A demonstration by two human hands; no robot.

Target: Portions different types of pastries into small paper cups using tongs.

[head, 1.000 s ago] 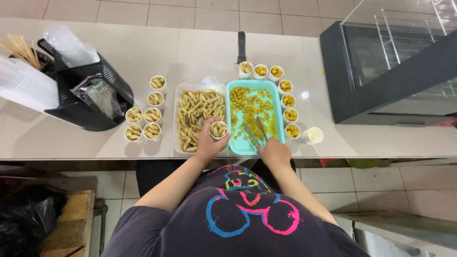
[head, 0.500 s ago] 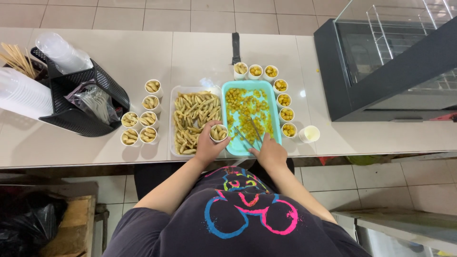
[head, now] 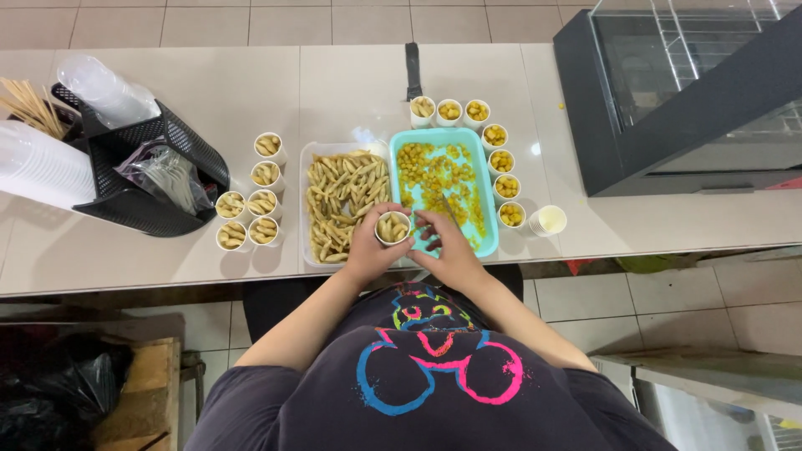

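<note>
Holding a small white paper cup [head: 393, 227] filled with pale, finger-shaped fried pieces, the left hand [head: 370, 250] is wrapping its fingers around the cup's side, just above the near edge of the beige desk [head: 167, 92], seen from the head camera. The cup is sitting upright, its round rim showing white around the tan filling, between the clear plastic tray of the same pale pieces [head: 342, 200] and the turquoise rectangular tray of yellow round pieces [head: 443, 179]. The right hand [head: 447, 250] is pinching a thin metal utensil [head: 451, 213] whose tip is reaching into the turquoise tray; its fingers are closing together on the handle and nearly touching the cup. Five filled white cups [head: 251, 205] are standing left of the clear tray, and more cups with yellow filling [head: 501, 159] are lining the turquoise tray's far and right sides. A black mesh basket [head: 142, 175] is lying further left.
</note>
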